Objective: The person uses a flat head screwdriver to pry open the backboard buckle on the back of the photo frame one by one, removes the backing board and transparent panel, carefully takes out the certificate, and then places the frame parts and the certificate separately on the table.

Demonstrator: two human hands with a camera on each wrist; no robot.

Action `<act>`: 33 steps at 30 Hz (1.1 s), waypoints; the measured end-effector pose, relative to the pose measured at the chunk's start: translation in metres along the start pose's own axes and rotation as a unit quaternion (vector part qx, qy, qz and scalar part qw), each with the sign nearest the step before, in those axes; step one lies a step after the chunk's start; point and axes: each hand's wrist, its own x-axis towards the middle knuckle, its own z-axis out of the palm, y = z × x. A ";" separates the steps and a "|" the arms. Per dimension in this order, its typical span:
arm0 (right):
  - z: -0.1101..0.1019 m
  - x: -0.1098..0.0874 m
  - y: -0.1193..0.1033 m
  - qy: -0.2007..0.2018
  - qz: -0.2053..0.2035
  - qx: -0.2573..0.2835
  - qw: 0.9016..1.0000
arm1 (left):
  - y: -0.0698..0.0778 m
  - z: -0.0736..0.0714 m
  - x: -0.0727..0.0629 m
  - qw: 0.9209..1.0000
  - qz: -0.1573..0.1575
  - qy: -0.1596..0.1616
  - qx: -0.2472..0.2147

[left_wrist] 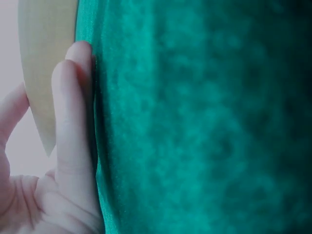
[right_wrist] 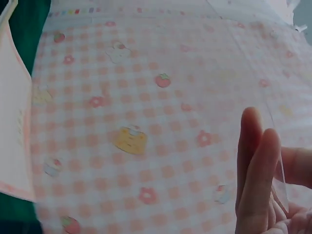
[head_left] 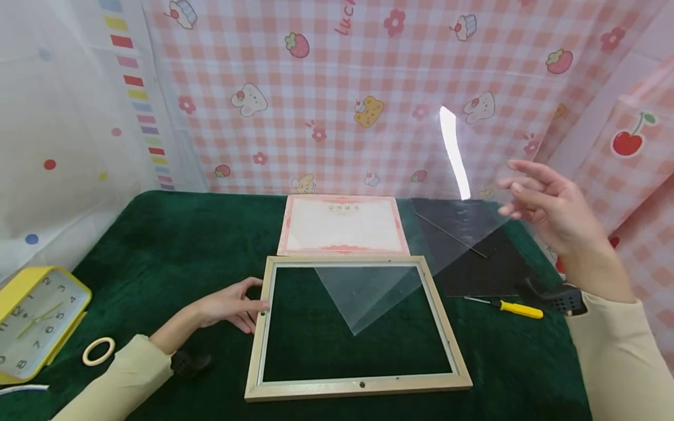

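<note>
A wooden picture frame (head_left: 358, 386) lies on the green cloth. My left hand (head_left: 234, 305) grips its left side, thumb on top and fingers at the outer edge. The left wrist view shows the pale wood (left_wrist: 46, 58) between the thumb and the fingers (left_wrist: 73, 126). Raised at the right, my right hand (head_left: 560, 210) pinches the edge of a clear sheet (head_left: 456, 155), which catches a bright glare. The sheet is tilted, with its lower corner over the frame opening. In the right wrist view, its edge passes between thumb and fingers (right_wrist: 258, 180).
Behind the frame lies a pink-bordered certificate (head_left: 342, 225). A black board (head_left: 495, 272) is at the right, with a yellow-handled screwdriver (head_left: 518, 309) before it. At left are a yellow clock (head_left: 44, 321), a wooden ring (head_left: 87, 355) and a white strip (head_left: 23, 388). A checked curtain (head_left: 326, 76) hangs behind.
</note>
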 end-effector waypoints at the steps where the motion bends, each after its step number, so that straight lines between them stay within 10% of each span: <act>1: -0.002 0.000 0.007 0.000 0.005 0.029 1.000 | 0.000 0.000 0.000 1.000 0.001 0.001 0.001; 15: 0.011 0.007 0.088 0.126 0.050 0.209 0.968 | 0.008 0.004 0.002 0.998 -0.001 0.009 0.063; 33: 0.098 0.042 0.165 0.291 0.121 0.154 0.937 | 0.008 0.005 0.001 0.995 -0.019 0.007 0.094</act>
